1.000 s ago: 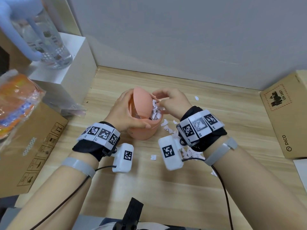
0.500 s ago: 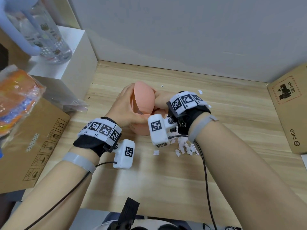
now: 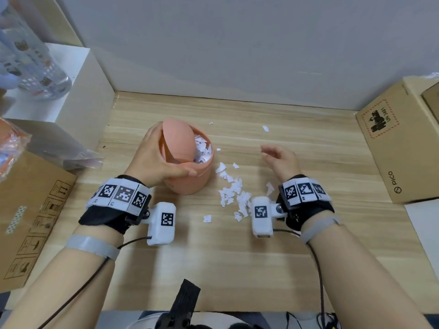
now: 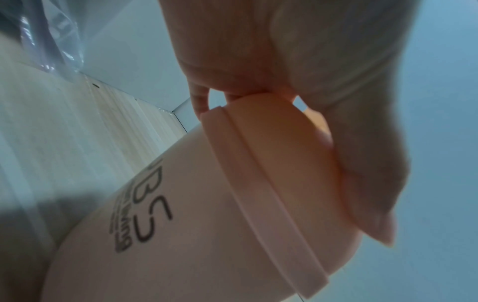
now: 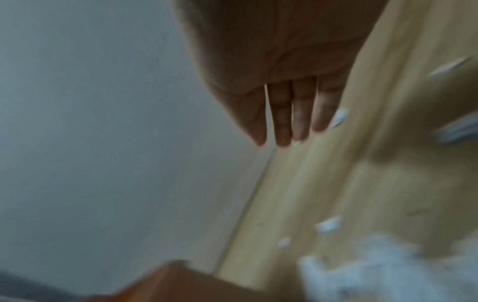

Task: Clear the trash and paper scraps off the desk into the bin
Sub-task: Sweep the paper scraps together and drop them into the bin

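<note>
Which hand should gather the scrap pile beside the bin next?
Right. The right hand is open and empty beside the paper scraps; the left hand grips the pink bin.

Head view high above the desk (image 3: 237, 257); wrist views low, close, each along its own fingers (image 5: 282, 114).

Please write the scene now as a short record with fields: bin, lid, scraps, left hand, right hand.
bin: pink bin upright on the wooden desk
lid: swing lid tipped open, scraps visible inside
scraps: a pile of paper scraps on the desk right of the bin, a few stray pieces farther back
left hand: left hand grips the bin's top
right hand: right hand open, holds nothing
</note>
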A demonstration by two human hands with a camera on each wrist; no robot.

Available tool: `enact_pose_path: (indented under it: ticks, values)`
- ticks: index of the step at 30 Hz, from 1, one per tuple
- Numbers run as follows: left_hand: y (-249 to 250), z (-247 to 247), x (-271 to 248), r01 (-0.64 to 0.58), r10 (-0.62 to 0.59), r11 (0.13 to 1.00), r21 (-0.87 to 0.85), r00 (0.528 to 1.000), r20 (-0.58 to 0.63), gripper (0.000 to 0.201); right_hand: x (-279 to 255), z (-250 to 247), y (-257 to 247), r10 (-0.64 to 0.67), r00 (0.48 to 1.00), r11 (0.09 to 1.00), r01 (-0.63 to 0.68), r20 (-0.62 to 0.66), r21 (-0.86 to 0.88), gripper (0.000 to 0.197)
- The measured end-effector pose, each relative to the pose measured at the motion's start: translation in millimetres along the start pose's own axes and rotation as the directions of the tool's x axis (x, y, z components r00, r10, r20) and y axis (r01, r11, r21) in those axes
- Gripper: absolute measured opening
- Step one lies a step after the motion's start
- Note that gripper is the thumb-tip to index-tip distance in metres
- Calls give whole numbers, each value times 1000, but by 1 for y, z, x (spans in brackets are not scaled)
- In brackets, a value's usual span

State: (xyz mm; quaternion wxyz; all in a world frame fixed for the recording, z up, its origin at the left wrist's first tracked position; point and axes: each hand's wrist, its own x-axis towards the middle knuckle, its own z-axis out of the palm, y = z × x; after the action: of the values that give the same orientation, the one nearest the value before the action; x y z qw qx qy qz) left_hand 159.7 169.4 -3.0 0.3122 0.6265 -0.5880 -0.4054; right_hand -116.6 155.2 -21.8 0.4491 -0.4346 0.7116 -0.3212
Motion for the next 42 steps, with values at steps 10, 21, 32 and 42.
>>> enact_pose_path:
  ticks: [10, 21, 32, 42]
  values:
    - [-5, 5, 0, 40, -42, 997, -68, 999, -30, 122, 4, -1, 102, 144, 989, 877, -115, 28, -467, 66]
    - [-3, 5, -1, 26, -28, 998, -56, 999, -30, 110, -36, 28, 102, -84, 996, 961, 87, 23, -264, 60]
    - [0, 5, -3, 2, -5, 997, -75, 1000, -31, 106, -59, 35, 130, 50, 984, 840, -133, -170, -526, 70]
    - [-13, 4, 3, 5, -8, 996, -92, 999, -39, 104, -16, 93, 92, -238, 877, 567, 474, 417, -674, 88]
